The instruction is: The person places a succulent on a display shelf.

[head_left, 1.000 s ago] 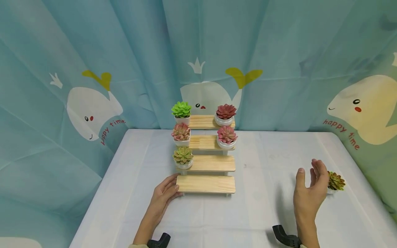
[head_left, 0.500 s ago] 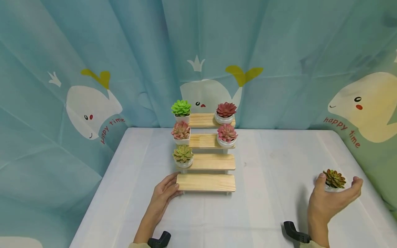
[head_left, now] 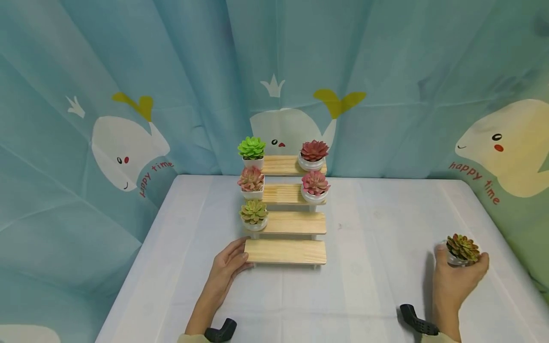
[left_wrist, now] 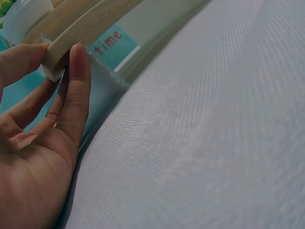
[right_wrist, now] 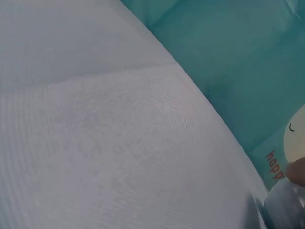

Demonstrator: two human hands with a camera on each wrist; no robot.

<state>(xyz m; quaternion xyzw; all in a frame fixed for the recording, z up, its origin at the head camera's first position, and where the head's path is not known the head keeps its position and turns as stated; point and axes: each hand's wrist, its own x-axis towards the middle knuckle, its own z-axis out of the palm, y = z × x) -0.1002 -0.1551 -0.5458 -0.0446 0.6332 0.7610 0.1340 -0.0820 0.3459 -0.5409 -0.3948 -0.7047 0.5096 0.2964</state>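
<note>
At the right of the head view, my right hand (head_left: 455, 286) grips a small potted succulent (head_left: 463, 247) with green, red-edged leaves, thumb and fingers on opposite sides of its white pot. Only a fingertip and part of that pot (right_wrist: 286, 205) show in the right wrist view. My left hand (head_left: 226, 267) holds the left end of the lowest board (head_left: 285, 251) of a four-step wooden stand. Seen from the left wrist, thumb and fingers pinch the end of that board (left_wrist: 81, 31).
Two potted succulents sit on the top step, a green one (head_left: 251, 148) and a dark red one (head_left: 314, 151). Below are two pinkish ones (head_left: 250, 180) (head_left: 315, 185), then a yellow-green one (head_left: 254, 213). A white cloth covers the table (head_left: 369, 228); a blue-green curtain (head_left: 193, 95) hangs behind.
My right hand has moved rightward to the potted succulent, and its spread fingers have closed around the pot. My left hand stays at the lowest board.
</note>
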